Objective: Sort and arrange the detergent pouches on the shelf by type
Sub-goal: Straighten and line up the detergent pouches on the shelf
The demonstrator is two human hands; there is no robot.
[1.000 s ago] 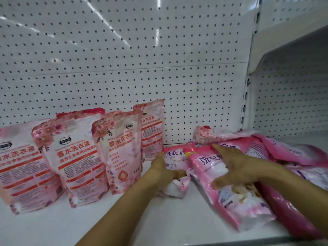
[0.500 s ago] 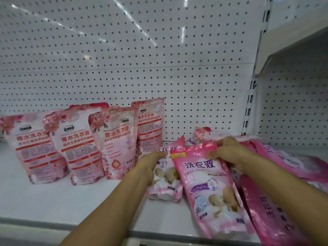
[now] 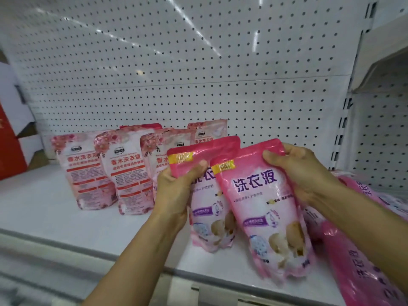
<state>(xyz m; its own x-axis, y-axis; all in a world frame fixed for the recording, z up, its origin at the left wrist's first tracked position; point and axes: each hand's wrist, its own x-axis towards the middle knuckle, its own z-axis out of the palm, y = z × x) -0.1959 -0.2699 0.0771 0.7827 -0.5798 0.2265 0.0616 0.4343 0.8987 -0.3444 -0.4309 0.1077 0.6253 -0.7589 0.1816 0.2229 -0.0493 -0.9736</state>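
Note:
Two bright pink detergent pouches stand upright side by side at the middle of the white shelf (image 3: 66,206). My left hand (image 3: 174,191) grips the left pink pouch (image 3: 205,208) by its upper left edge, thumb across the front. My right hand (image 3: 304,173) grips the right pink pouch (image 3: 262,208) at its top right corner. Behind and to the left, several pale floral pouches with red text (image 3: 125,171) stand in a row against the pegboard. More bright pink pouches (image 3: 353,261) lie flat in a heap at the right.
A white pegboard back wall (image 3: 176,74) closes the shelf. A shelf upright (image 3: 344,129) and a neighbouring bay stand at the right. A red and white carton (image 3: 11,138) sits at the far left. The shelf's front lip (image 3: 88,246) runs across the bottom.
Both hands have lifted their pink pouches from lying flat to standing upright, side by side. The view has pulled back from the shelf.

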